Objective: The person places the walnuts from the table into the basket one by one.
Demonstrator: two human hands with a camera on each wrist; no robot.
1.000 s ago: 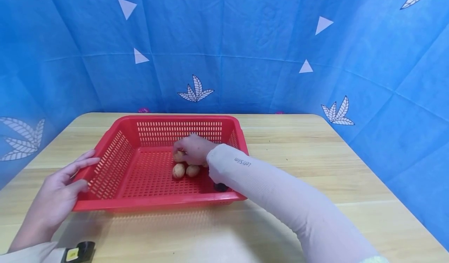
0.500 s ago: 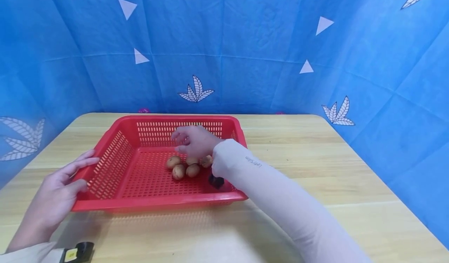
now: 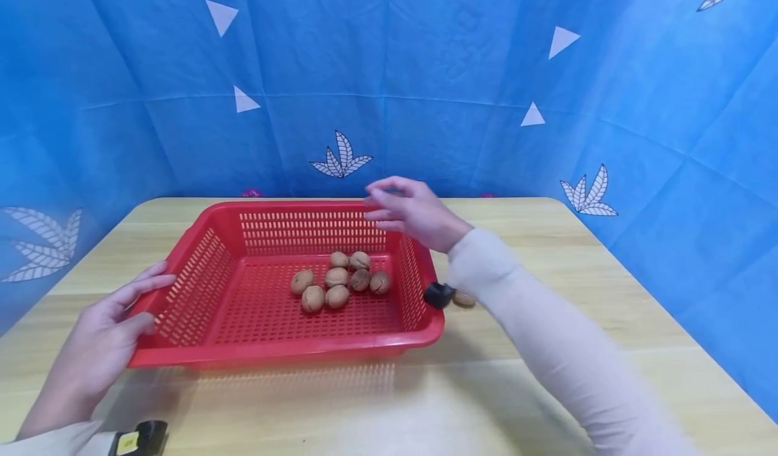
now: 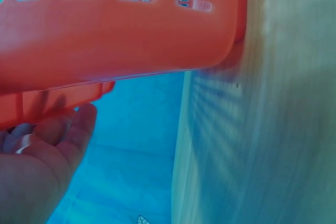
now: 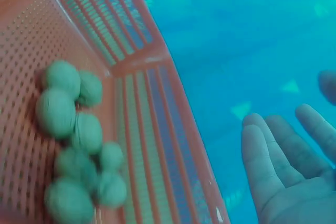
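A red plastic basket [image 3: 286,356] with slotted walls stands on the table. Several walnuts [image 3: 336,277] lie grouped on the right half of its floor. My left hand [image 3: 100,338] grips the basket's left rim; in the left wrist view that hand [image 4: 44,163] has its fingers against the underside of the rim. Over the basket's back right corner hovers my right hand [image 3: 416,214], fingers loosely spread and holding nothing. The right wrist view shows the same hand [image 5: 294,177] beside the basket wall. Another walnut [image 3: 464,299] lies on the table to the right, partly hidden by my right forearm.
The light wooden table [image 3: 535,240] extends to the right of the basket and in front of it. A blue patterned cloth [image 3: 450,51] hangs behind and along both sides. Black wrist cameras [image 3: 437,295] sit on my arms, the right one near the basket's right rim.
My right hand has let go of a walnut inside the basket, then lifted out and moved right and back. More walnuts are now uncovered. My left hand has stayed on the rim.
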